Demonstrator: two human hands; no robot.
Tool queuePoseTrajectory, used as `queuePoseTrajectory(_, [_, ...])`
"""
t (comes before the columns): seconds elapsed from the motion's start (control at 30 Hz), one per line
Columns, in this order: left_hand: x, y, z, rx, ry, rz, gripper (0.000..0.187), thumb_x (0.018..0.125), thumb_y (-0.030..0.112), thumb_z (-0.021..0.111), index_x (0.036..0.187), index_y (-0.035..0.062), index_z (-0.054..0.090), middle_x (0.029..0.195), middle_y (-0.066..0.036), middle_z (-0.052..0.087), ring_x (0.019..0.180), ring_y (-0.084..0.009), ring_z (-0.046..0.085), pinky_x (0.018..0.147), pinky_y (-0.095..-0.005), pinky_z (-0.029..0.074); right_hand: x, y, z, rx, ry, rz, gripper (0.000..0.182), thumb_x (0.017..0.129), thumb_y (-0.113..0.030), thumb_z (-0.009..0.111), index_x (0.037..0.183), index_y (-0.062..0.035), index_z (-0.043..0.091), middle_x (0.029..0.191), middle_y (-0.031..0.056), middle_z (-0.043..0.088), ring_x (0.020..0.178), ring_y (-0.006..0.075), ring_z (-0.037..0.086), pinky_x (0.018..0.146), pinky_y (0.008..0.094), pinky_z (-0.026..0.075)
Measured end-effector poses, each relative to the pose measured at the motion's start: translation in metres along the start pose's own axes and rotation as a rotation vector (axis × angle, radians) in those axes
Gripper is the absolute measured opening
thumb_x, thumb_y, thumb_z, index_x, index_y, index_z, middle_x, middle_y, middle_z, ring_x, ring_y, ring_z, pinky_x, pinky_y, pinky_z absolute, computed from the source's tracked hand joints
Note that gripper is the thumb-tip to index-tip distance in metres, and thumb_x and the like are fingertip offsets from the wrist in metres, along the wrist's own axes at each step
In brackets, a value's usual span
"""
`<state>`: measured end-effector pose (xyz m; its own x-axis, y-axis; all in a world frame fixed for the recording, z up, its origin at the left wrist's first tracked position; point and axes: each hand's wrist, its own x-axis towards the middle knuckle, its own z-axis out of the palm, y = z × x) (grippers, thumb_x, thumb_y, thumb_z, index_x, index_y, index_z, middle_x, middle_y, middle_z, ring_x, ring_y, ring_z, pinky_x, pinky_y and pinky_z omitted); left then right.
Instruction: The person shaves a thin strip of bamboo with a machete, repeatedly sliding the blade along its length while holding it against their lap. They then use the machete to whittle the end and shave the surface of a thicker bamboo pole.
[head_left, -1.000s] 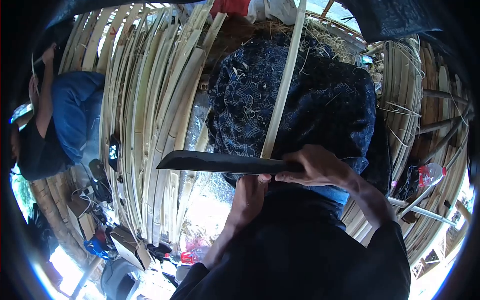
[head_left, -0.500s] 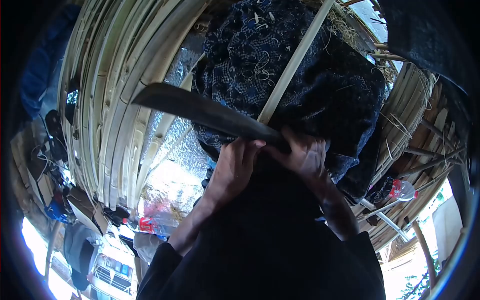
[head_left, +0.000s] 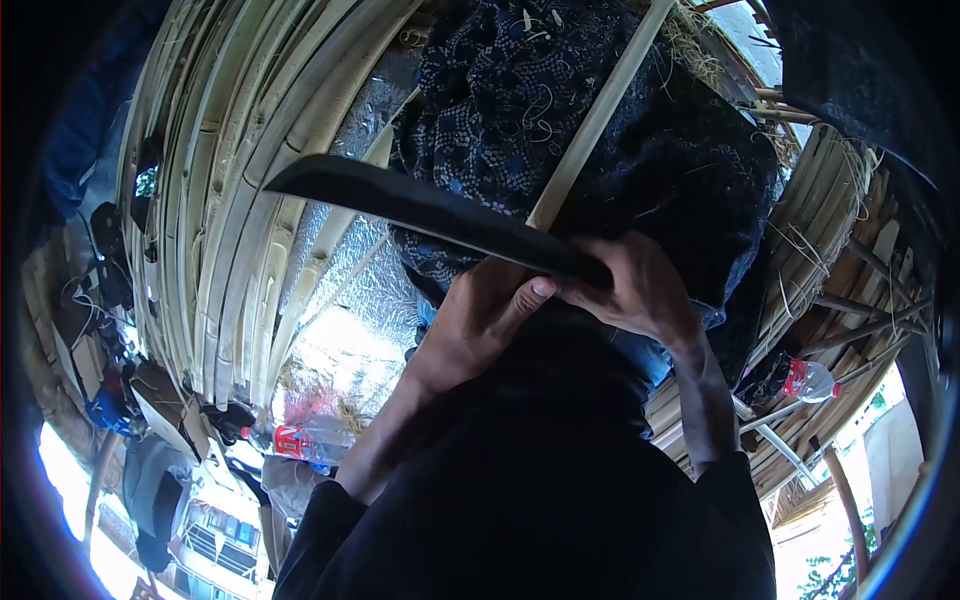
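A machete (head_left: 410,205) with a long dark blade points left across my front. My right hand (head_left: 640,290) is closed around its handle end, which the fingers largely hide. A pale bamboo strip (head_left: 605,115) slopes from the top down to the blade and passes behind it. Just below the blade, my left hand (head_left: 485,310) is closed on the near end of this strip, its thumb pointing right beside my right hand. The strip's tip is hidden by blade and fingers. Dark patterned cloth (head_left: 490,130) lies under the strip, over my lap.
Long split bamboo pieces (head_left: 215,200) fan out on the left, beside a shiny foil sheet (head_left: 345,270). A red-labelled plastic bottle (head_left: 310,440) lies at lower left, and another bottle (head_left: 812,380) at right. More bundled strips (head_left: 815,210) stand at the right. Thin shavings dot the cloth.
My right hand has shifted slightly right with the machete, and its forearm has swung outward. The blade has tilted a little. My left thumb has turned and shows more plainly.
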<state>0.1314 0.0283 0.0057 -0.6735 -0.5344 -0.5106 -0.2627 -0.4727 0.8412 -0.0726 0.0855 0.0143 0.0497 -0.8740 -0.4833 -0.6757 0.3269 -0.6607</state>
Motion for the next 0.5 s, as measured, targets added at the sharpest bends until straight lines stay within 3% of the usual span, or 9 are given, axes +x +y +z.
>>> queuePoseTrajectory(0.03, [-0.001, -0.003, 0.001, -0.072, -0.004, 0.002, 0.038, 0.101, 0.032, 0.059, 0.117, -0.0031, 0.061, 0.102, -0.017, 0.067, 0.095, -0.0202, 0.062, 0.087, -0.0336, 0.048, 0.000, -0.003, -0.001, 0.020, -0.118, 0.098, 0.045, 0.082, -0.046, 0.079, 0.095, -0.0037, 0.071, 0.077, 0.0124, 0.070, 0.066, 0.0309, 0.066, 0.069, 0.0417, 0.053])
queuePoseTrajectory(0.17, [-0.004, 0.003, 0.002, -0.091, 0.014, -0.064, 0.035, 0.100, 0.029, 0.061, 0.116, -0.0025, 0.062, 0.101, -0.018, 0.067, 0.094, -0.0224, 0.063, 0.085, -0.0352, 0.048, -0.002, 0.002, 0.006, -0.029, -0.188, 0.131, 0.045, 0.080, -0.046, 0.080, 0.096, -0.0047, 0.071, 0.071, 0.0116, 0.068, 0.063, 0.0303, 0.066, 0.069, 0.0430, 0.053])
queuePoseTrajectory(0.23, [-0.002, 0.002, 0.002, 0.078, 0.033, -0.036, 0.033, 0.099, 0.027, 0.062, 0.116, -0.0019, 0.063, 0.102, -0.019, 0.068, 0.094, -0.0245, 0.064, 0.085, -0.0371, 0.049, -0.005, 0.010, 0.017, -0.276, 0.218, -0.182, 0.039, 0.082, -0.048, 0.077, 0.089, -0.0097, 0.071, 0.052, 0.0099, 0.060, 0.048, 0.0274, 0.065, 0.051, 0.0381, 0.054])
queuePoseTrajectory(0.33, [0.001, 0.001, 0.002, 0.150, 0.036, -0.058, 0.034, 0.099, 0.028, 0.062, 0.114, -0.0023, 0.062, 0.101, -0.020, 0.067, 0.092, -0.0273, 0.065, 0.084, -0.0389, 0.049, -0.009, 0.011, 0.027, -0.310, 0.391, -0.239, 0.039, 0.080, -0.048, 0.078, 0.088, -0.0113, 0.069, 0.051, 0.0073, 0.059, 0.047, 0.0256, 0.065, 0.050, 0.0378, 0.054])
queuePoseTrajectory(0.43, [0.000, -0.005, 0.004, 0.175, 0.019, 0.043, 0.035, 0.100, 0.029, 0.060, 0.113, -0.0030, 0.061, 0.100, -0.020, 0.067, 0.089, -0.0305, 0.065, 0.083, -0.0405, 0.048, -0.011, 0.007, 0.027, -0.274, 0.216, -0.120, 0.039, 0.080, -0.050, 0.078, 0.085, -0.0118, 0.068, 0.051, 0.0064, 0.059, 0.047, 0.0250, 0.065, 0.050, 0.0377, 0.054])
queuePoseTrajectory(0.5, [0.002, 0.003, 0.004, 0.145, -0.007, 0.041, 0.033, 0.100, 0.028, 0.061, 0.114, -0.0029, 0.061, 0.099, -0.020, 0.067, 0.089, -0.0313, 0.064, 0.082, -0.0409, 0.049, -0.010, 0.014, 0.024, -0.293, 0.272, -0.157, 0.040, 0.080, -0.050, 0.078, 0.084, -0.0117, 0.067, 0.051, 0.0065, 0.059, 0.047, 0.0252, 0.065, 0.050, 0.0376, 0.054])
